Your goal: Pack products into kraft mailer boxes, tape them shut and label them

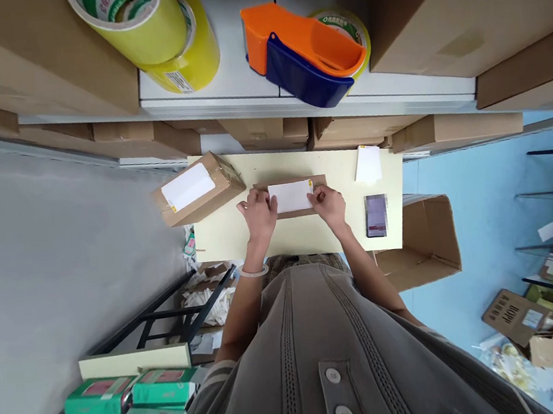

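Note:
A small brown cardboard box (285, 216) lies on the cream table in front of me. On its upper face is a white label (290, 197) with small yellow marks at its right edge. My left hand (260, 213) is at the label's left edge, thumb on it and fingers bent. My right hand (329, 204) has the opposite edge between its thumb and curled fingers. Parts of the box's two ends are hidden under my hands. A larger taped carton (194, 191) with a blank-looking white label sits tilted to the left of my left hand.
A stack of white labels (367, 163) and a phone (376, 215) lie at the right of the table (230, 243). An open carton (426, 239) stands beyond the right edge. Overhead, a shelf (231, 44) holds yellow tape rolls (176, 44) and an orange-and-blue tape dispenser (305, 55).

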### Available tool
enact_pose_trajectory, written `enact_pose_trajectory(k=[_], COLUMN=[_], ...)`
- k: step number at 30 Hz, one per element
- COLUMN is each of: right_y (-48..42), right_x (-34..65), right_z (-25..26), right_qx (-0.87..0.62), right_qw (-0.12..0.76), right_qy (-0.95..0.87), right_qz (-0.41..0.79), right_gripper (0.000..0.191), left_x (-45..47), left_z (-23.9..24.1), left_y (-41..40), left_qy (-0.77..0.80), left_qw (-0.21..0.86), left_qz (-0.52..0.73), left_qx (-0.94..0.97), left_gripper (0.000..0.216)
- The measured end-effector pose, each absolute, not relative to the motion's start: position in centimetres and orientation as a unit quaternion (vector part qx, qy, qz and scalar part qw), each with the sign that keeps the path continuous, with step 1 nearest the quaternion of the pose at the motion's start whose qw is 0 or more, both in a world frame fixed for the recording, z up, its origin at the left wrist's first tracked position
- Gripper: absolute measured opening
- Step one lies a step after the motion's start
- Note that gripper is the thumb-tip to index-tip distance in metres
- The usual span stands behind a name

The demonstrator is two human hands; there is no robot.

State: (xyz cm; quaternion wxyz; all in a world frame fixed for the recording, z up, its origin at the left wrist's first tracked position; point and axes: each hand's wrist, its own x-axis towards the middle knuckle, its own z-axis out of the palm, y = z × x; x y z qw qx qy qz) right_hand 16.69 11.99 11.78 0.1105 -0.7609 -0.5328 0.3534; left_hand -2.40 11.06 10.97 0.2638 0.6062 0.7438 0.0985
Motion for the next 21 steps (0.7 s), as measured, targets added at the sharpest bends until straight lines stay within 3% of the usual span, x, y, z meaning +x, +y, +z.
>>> enact_pose_trajectory(k=[13,21], right_y=[12.4,11.6], right_x=[15.7,15.7], right_z=[11.0,11.6], right_qx=[-0.778,-0.770], right_qw=[0.024,-0.003], right_qy=[-0.545,-0.589], right_qz=[0.312,0.245], right_gripper=[0.014,0.025], left_x=[-2.2,-2.0], left_z=[10.4,9.9], left_y=[11.1,10.2], left_qy=[0.747,0.754], left_qw=[0.229,0.217], left_qz=[0.068,0.112], left_qx=[0.620,0.610], left_gripper=[0.021,0.023])
